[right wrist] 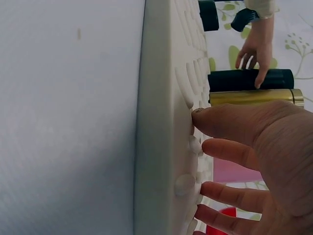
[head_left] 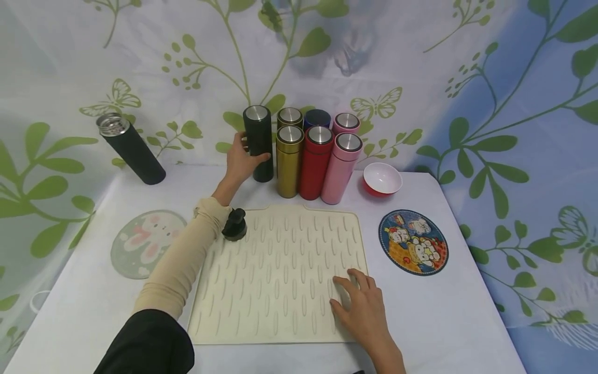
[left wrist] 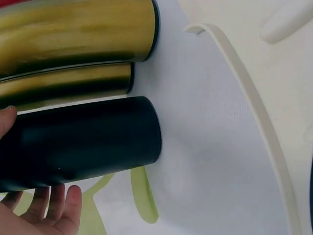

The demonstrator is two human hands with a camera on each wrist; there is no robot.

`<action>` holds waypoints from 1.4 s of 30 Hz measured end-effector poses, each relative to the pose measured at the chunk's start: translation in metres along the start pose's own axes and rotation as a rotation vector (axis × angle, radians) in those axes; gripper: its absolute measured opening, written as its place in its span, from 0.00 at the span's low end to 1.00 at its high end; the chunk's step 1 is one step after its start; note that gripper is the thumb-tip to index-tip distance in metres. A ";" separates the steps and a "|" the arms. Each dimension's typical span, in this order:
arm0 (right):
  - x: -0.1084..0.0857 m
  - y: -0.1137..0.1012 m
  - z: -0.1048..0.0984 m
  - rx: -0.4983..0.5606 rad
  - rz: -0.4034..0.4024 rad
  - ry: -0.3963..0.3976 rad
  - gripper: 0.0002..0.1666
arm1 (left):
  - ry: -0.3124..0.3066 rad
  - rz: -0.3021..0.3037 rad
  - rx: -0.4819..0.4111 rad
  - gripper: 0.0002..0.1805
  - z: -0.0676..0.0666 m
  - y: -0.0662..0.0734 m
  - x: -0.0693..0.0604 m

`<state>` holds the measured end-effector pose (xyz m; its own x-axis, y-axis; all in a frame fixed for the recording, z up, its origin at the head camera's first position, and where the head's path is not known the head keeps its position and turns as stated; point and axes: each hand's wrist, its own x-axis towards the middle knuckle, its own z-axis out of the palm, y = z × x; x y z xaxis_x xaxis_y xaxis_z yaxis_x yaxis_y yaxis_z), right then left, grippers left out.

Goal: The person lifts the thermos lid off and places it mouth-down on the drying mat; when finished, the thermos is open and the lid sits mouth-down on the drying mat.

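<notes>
At the back of the table my left hand [head_left: 240,165] grips a black thermos bottle [head_left: 258,130] with a silver-topped lid. The left wrist view shows the thumb on one side of this bottle [left wrist: 88,142] and curled fingers on the other. It stands beside a gold bottle [head_left: 289,166], its base on or very near the cloth. My right hand [head_left: 364,309] touches the lower right of a cream ribbed mat [head_left: 280,327] with loosely bent fingertips; nothing is held there, as the right wrist view confirms.
Right of the gold bottle stand red [head_left: 317,166] and pink bottles [head_left: 341,169], with several more behind. A lidless black bottle [head_left: 135,155] stands at back left. A black stopper [head_left: 234,224] sits at the mat's corner. Round mats [head_left: 149,244] [head_left: 413,242] flank it; a bowl [head_left: 382,179] is back right.
</notes>
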<state>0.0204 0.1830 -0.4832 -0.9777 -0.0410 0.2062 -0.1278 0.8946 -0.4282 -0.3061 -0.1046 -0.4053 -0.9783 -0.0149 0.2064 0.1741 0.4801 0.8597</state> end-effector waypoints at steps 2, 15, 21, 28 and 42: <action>0.001 0.000 0.000 0.001 0.003 -0.004 0.29 | 0.004 0.003 0.034 0.49 -0.001 0.000 0.000; 0.000 -0.001 0.001 -0.008 0.010 -0.015 0.28 | -0.015 0.073 0.029 0.43 -0.006 -0.002 -0.015; -0.002 0.000 0.002 -0.017 0.002 -0.002 0.29 | -0.006 0.090 -0.024 0.43 -0.008 -0.004 -0.028; -0.001 0.000 -0.001 -0.026 -0.009 0.016 0.29 | 0.023 0.100 -0.131 0.43 -0.023 0.008 -0.043; 0.003 -0.002 -0.002 -0.017 -0.008 -0.002 0.28 | 0.139 0.295 -0.503 0.36 -0.050 0.034 -0.085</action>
<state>0.0179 0.1821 -0.4800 -0.9769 -0.0493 0.2080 -0.1330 0.9018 -0.4111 -0.2112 -0.1312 -0.3704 -0.8629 -0.0751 0.4997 0.5006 0.0080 0.8656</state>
